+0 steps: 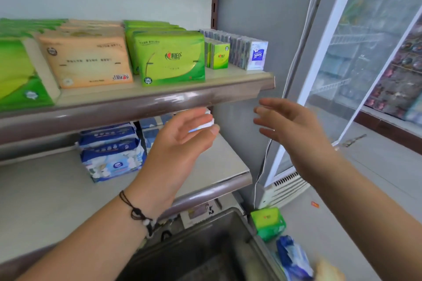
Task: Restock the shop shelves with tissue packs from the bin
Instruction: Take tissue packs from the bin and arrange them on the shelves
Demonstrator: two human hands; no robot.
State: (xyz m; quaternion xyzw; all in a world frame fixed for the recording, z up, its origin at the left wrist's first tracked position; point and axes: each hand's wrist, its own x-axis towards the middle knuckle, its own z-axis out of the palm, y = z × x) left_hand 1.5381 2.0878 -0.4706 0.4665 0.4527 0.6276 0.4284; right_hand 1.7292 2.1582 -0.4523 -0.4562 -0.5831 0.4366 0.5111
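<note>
My left hand [180,141] reaches under the upper shelf [137,100], fingers curled round a small white and blue tissue pack [206,122] over the lower shelf [217,166]. My right hand [290,128] hovers to its right, fingers spread, holding nothing. On the upper shelf stand green tissue packs [170,58], orange packs [89,57], small green pocket packs [219,56] and a row of white and blue pocket packs [247,51]. Blue wet-wipe packs [112,150] are stacked on the lower shelf. The grey bin [228,223] sits below, its inside dark.
A green tissue pack [269,222] and blue packs [293,255] lie on the floor right of the bin. A glass-door fridge [356,57] stands to the right, with a cable [262,162] hanging beside the shelf's side panel.
</note>
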